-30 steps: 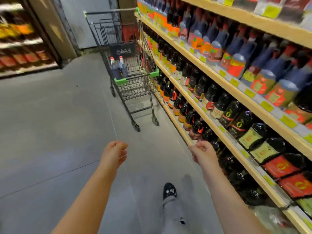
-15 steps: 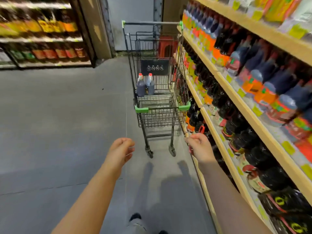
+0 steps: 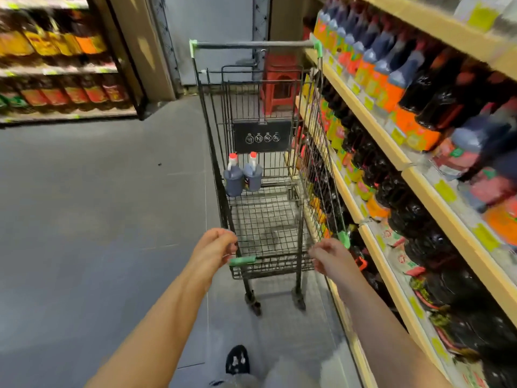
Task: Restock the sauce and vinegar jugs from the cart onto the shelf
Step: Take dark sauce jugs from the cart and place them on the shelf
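A black wire cart (image 3: pixel 300 259) with green corner guards stands in the aisle, right against the shelf (image 3: pixel 372 133) on the right. Two dark jugs (image 3: pixel 233 180) (image 3: pixel 253 177) with red caps and white necks stand side by side at the far left of the cart's basket. My left hand (image 3: pixel 215 247) hovers by the near left corner of the cart's rim, fingers loosely curled and holding nothing. My right hand (image 3: pixel 333 256) is at the near right corner, also holding nothing. The shelf's tiers are packed with dark sauce and vinegar bottles.
A red stool (image 3: pixel 279 88) stands behind the cart, close to the shelf. Another shelving unit (image 3: pixel 70 113) with bottles lines the far left. Grey floor (image 3: pixel 98 219) spreads to the left of the cart. My shoe (image 3: pixel 237 359) shows at the bottom.
I have walked up to the cart, which now fills the middle of the view. Both hands have gone from hanging in front of me to the cart's near rim.
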`<state>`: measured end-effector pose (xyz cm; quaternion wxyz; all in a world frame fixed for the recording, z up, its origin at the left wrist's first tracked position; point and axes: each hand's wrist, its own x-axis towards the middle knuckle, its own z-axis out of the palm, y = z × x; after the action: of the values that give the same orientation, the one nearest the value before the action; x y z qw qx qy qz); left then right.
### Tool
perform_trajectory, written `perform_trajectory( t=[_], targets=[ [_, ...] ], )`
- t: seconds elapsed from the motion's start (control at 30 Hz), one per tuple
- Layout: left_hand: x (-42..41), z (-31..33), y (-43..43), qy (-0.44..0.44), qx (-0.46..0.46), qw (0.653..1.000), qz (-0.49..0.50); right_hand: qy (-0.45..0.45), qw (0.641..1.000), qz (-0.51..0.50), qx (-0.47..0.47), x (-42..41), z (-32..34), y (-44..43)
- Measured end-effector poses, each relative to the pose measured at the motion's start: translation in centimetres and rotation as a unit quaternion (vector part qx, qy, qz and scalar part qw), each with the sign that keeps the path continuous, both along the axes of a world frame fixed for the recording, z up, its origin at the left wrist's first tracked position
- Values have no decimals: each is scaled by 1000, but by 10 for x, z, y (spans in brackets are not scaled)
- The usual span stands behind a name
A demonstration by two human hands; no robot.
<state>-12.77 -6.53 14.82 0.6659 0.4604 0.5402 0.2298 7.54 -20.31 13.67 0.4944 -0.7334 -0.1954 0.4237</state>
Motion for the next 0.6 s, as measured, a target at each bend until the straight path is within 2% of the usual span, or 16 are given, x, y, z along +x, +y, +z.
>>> perform_trajectory(
  t=[0.23, 0.37, 0.5, 0.6],
  targets=[
    [73, -17, 103, 30, -28, 997, -68, -3, 999, 18, -34, 71, -21, 109],
    [113, -34, 161, 89, -32, 995, -37, 2, 995, 66, -75, 115, -40, 187],
    [147, -55, 221, 109, -28, 992, -62, -6, 990, 89, -105, 149, -66, 262],
    [171, -83, 261, 148, -21, 988, -37, -1, 987, 106, -123, 160, -93, 312]
  ],
)
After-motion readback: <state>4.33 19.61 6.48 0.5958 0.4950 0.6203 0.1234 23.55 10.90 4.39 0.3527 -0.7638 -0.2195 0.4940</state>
